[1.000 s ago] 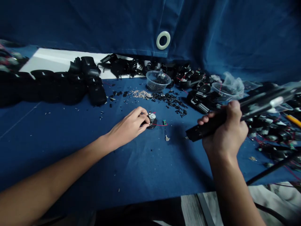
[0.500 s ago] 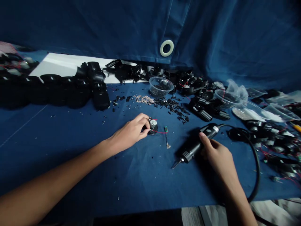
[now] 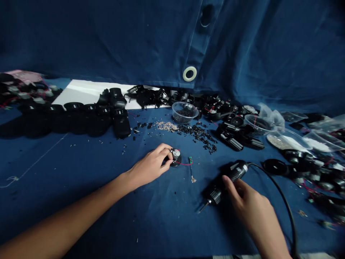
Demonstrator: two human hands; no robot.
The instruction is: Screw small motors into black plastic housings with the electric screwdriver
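Note:
Near the middle of the blue cloth, my left hand point(image 3: 152, 163) pinches a small round black part with a silver motor point(image 3: 176, 154) on it. Thin red wires run from that part to a small green circuit board point(image 3: 190, 160), which lies just right of it with a dark lead ending in a pale, shiny tip. On the right, my right hand point(image 3: 253, 203) is closed round the side of a black electric screwdriver point(image 3: 215, 196). Its thumb lies on the barrel and its other fingers are partly hidden. The bit points down and left, close to the cloth.
A clear bowl point(image 3: 184, 112) of small dark pieces stands behind scattered screws point(image 3: 166, 126) and black bits point(image 3: 201, 133). Black housings point(image 3: 121, 124) line the back left. More black parts, clear containers point(image 3: 258, 125) and wires crowd the right. The screwdriver's cable point(image 3: 283, 196) curves down the right side.
The view has tilted up, so everything sits lower in the picture. The screwdriver and my right hand have come slightly nearer to me. My left hand keeps its pinch on the motor part.

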